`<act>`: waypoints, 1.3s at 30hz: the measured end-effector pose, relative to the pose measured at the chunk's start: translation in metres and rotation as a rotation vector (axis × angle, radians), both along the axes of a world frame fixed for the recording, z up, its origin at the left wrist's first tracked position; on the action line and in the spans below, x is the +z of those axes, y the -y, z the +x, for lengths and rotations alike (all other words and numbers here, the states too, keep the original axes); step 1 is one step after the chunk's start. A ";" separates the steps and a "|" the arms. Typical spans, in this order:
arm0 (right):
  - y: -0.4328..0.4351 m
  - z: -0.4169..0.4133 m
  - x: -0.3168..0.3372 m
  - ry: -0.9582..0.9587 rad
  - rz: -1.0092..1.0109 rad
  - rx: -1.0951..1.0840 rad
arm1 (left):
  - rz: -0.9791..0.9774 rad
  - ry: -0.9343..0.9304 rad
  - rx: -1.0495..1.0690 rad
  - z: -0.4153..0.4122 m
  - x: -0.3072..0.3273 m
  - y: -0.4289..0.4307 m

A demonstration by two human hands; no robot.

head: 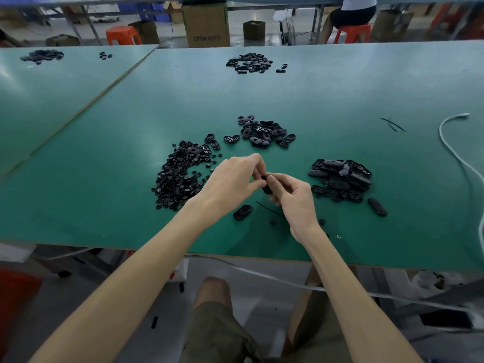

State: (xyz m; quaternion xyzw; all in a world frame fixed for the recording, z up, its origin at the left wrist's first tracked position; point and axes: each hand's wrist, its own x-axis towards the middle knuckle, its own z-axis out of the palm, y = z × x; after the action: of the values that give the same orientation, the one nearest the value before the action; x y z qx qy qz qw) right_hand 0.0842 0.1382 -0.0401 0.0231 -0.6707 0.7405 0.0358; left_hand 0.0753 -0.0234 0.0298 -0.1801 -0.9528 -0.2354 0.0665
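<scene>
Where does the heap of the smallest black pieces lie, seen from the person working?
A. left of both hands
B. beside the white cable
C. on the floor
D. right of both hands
A: the heap of small pieces lies just left of the left hand; right of the right hand lie larger oval shells. Both hands pinch one black part.

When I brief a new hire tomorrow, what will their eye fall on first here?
Probably the two hands at the centre, the left hand and right hand both pinching one small black part above the green table. Next, the heaps of black parts around them: small round pieces to the left, oval shells to the right and another heap just beyond.
</scene>
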 end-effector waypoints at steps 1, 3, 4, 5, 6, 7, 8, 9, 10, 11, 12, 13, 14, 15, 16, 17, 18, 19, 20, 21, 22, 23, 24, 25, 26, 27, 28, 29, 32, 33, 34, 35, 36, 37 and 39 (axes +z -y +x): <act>0.000 0.000 0.000 -0.002 0.001 -0.001 | -0.004 -0.003 -0.001 0.000 0.000 0.000; 0.000 0.001 0.001 -0.007 0.002 0.000 | -0.022 -0.019 0.001 0.000 0.000 0.000; 0.000 0.001 0.001 -0.007 0.002 0.000 | -0.030 -0.023 0.003 0.000 0.000 0.000; 0.000 0.001 0.001 -0.006 -0.001 -0.002 | -0.033 -0.024 0.003 -0.001 0.001 0.000; -0.001 0.001 0.001 -0.004 -0.003 -0.004 | -0.033 -0.022 0.000 0.000 0.001 0.000; -0.001 0.001 0.001 -0.001 -0.004 -0.006 | -0.031 -0.021 -0.003 0.000 0.001 -0.001; -0.001 0.001 0.000 0.002 -0.003 -0.007 | -0.030 -0.021 -0.006 0.001 0.001 -0.002; -0.001 0.001 0.000 0.004 0.001 -0.009 | -0.030 -0.024 -0.009 0.002 0.001 -0.003; -0.001 0.001 0.000 0.006 0.005 -0.011 | -0.033 -0.029 -0.009 0.003 0.001 -0.005; -0.001 0.001 0.000 0.007 0.008 -0.012 | -0.041 -0.039 -0.010 0.003 0.001 -0.005; -0.001 0.001 0.000 0.009 0.009 -0.012 | -0.056 -0.053 -0.012 0.003 0.002 -0.006; -0.002 0.001 0.000 0.012 0.008 -0.011 | -0.080 -0.073 -0.015 0.003 0.002 -0.006; -0.002 0.001 0.000 0.014 0.008 -0.010 | -0.105 -0.093 -0.020 0.003 0.001 -0.007; -0.002 0.001 0.000 0.016 0.011 -0.010 | -0.118 -0.110 -0.025 0.003 0.001 -0.006; -0.002 0.001 0.001 0.017 0.014 -0.010 | -0.117 -0.122 -0.029 0.003 0.000 -0.006; -0.002 0.001 0.001 0.019 0.013 -0.010 | -0.104 -0.129 -0.032 0.003 -0.002 -0.006; -0.003 0.001 0.001 0.019 0.008 -0.010 | -0.080 -0.133 -0.034 0.002 -0.004 -0.005; -0.003 0.000 0.001 0.016 0.003 -0.008 | -0.043 -0.130 -0.033 0.002 -0.006 -0.004; -0.003 0.001 0.001 0.010 -0.003 -0.007 | 0.007 -0.115 -0.028 0.002 -0.008 -0.004; -0.003 0.001 0.001 0.003 -0.009 -0.006 | 0.066 -0.089 -0.018 0.002 -0.010 -0.003; -0.003 0.001 0.002 -0.005 -0.018 -0.007 | 0.128 -0.053 -0.004 0.001 -0.012 -0.003; -0.002 0.001 0.002 -0.014 -0.027 -0.014 | 0.198 -0.005 0.014 -0.001 -0.015 -0.003; -0.002 0.001 0.002 -0.021 -0.037 -0.024 | 0.278 0.061 0.036 -0.002 -0.017 -0.003; -0.003 0.001 0.002 -0.026 -0.045 -0.034 | 0.362 0.139 0.062 -0.003 -0.019 -0.004; -0.003 0.001 0.002 -0.029 -0.053 -0.041 | 0.446 0.220 0.083 -0.004 -0.021 -0.005; -0.003 0.001 0.002 -0.028 -0.061 -0.046 | 0.515 0.284 0.099 -0.004 -0.024 -0.007; -0.002 0.001 0.002 -0.027 -0.070 -0.051 | 0.563 0.318 0.110 -0.003 -0.028 -0.009; -0.003 0.001 0.002 -0.027 -0.079 -0.057 | 0.602 0.331 0.118 -0.002 -0.032 -0.011; -0.002 0.000 0.001 -0.026 -0.100 -0.068 | 0.792 0.358 0.148 0.001 -0.038 -0.013; -0.002 0.000 0.000 -0.027 -0.098 -0.064 | 0.857 0.367 0.161 0.001 -0.037 -0.013; -0.001 0.000 0.000 -0.026 -0.092 -0.060 | 0.910 0.376 0.166 0.001 -0.036 -0.012; -0.001 -0.001 0.000 -0.024 -0.084 -0.058 | 0.950 0.386 0.162 0.000 -0.035 -0.010; -0.001 -0.001 0.000 -0.021 -0.075 -0.057 | 0.973 0.396 0.156 -0.001 -0.034 -0.010; -0.001 0.000 0.000 -0.019 -0.066 -0.056 | 0.975 0.399 0.152 -0.002 -0.034 -0.009; 0.000 0.000 -0.001 -0.024 -0.045 -0.060 | 0.938 0.394 0.154 -0.004 -0.032 -0.008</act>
State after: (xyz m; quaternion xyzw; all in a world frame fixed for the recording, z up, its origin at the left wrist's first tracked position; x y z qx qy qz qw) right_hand 0.0838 0.1386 -0.0408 0.0110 -0.6539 0.7536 0.0664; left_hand 0.0712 -0.0153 -0.0027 -0.0124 -0.7497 -0.6613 -0.0237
